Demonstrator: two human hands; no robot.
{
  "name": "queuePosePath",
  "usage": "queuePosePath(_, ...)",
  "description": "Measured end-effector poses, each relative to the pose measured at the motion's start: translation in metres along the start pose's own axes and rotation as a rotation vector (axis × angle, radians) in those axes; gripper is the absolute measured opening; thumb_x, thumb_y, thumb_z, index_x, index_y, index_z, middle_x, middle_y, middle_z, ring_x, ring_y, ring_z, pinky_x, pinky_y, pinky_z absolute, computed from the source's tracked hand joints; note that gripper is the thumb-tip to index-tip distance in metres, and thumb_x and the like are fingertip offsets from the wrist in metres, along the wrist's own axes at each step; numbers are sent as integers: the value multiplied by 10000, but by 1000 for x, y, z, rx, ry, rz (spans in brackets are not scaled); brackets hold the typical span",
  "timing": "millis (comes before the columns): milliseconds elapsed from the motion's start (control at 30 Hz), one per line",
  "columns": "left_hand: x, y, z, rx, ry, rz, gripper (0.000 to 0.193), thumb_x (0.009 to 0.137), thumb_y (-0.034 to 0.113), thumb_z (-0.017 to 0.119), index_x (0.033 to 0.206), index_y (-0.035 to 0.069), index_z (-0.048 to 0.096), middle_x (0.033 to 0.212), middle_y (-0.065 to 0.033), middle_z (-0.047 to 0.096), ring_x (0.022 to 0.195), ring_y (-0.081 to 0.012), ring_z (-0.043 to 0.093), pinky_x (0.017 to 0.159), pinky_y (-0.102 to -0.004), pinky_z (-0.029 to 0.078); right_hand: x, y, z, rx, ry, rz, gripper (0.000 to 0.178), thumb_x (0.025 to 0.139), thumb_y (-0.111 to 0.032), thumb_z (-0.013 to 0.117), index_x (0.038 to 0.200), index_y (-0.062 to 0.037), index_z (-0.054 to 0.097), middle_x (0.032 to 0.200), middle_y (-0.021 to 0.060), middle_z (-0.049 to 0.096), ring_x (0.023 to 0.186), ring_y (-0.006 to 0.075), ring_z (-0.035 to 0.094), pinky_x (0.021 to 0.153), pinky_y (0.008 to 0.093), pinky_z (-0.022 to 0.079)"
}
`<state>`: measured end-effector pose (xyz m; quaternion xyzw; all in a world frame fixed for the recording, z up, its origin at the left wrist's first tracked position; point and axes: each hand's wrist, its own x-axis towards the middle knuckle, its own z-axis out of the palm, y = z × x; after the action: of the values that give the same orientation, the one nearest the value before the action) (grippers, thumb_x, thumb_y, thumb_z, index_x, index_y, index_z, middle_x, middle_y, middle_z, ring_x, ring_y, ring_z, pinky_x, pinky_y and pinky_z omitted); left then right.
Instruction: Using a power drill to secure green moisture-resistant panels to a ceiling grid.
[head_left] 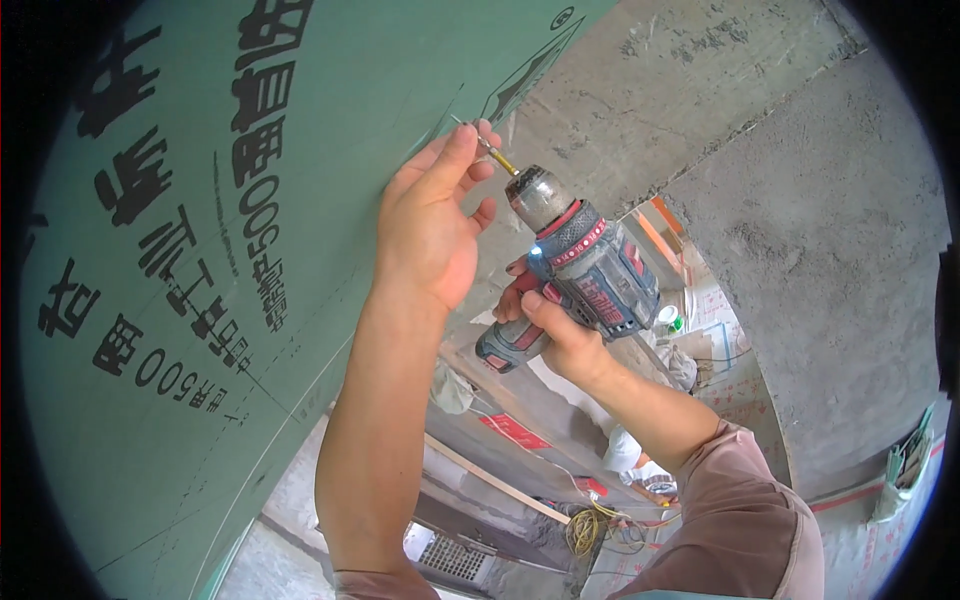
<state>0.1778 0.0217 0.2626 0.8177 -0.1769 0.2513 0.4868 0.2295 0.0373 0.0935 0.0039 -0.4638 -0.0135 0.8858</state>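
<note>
My right hand (563, 338) is wrapped around the grip of a grey-and-red cordless drill (603, 275), which tilts up and to the left. A small light glows by its chuck (540, 197). From the chuck a long gold-coloured driver bit (503, 161) reaches to the fingertips of my left hand (430, 225). Those fingers are closed on a small screw (457, 119) at the bit's tip, mostly hidden by the thumb. The screw points toward the green board (330, 190), close to its right edge. Whether its point touches the board I cannot tell.
A rough grey concrete surface (820, 200) borders the board on the right. Down below are a coiled yellow cable (583, 532), a long wooden strip (490, 475), a metal grille (455, 557) and a white bucket (667, 316). A bag of papers (905, 465) hangs at the far right.
</note>
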Motion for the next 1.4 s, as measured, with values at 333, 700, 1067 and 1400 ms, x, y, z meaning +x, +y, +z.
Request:
queuePosePath(333, 3, 2, 10, -117, 47, -45, 240, 890, 280, 635, 1040, 94, 609, 977, 9, 576, 870, -110, 458, 755, -315, 364, 4, -11, 0, -19, 14, 18, 359, 830, -164, 580, 1135, 8, 501, 774, 92, 574, 763, 206, 572, 750, 362, 465)
queuePosePath(700, -15, 1, 4, -118, 110, -45, 257, 888, 247, 637, 1070, 69, 605, 943, 0, 575, 860, -120, 488, 768, -314, 395, 8, -15, 4, -24, 13, 15, 294, 825, -169, 588, 1064, -17, 510, 746, 88, 556, 753, 211, 567, 738, 360, 465)
queuePosePath(1067, -84, 0, -59, 1205, -5, 841, 283, 769, 72, 690, 1035, 18, 612, 934, -131, 605, 848, -305, 584, 747, -380, 467, 17, -21, 5, -83, 18, -24, 249, 822, -155, 603, 1021, -33, 515, 736, 78, 538, 734, 205, 554, 709, 356, 460)
queuePosePath(1400, -97, -50, 17, 1258, -248, 1026, 563, 691, 115, 744, 1230, 107, 581, 1320, -144, 464, 1014, -284, 543, 821, -381, 450, 32, -6, -17, -106, -71, -18, 280, 863, -187, 645, 1068, -29, 537, 853, 11, 555, 746, 107, 529, 645, 254, 446)
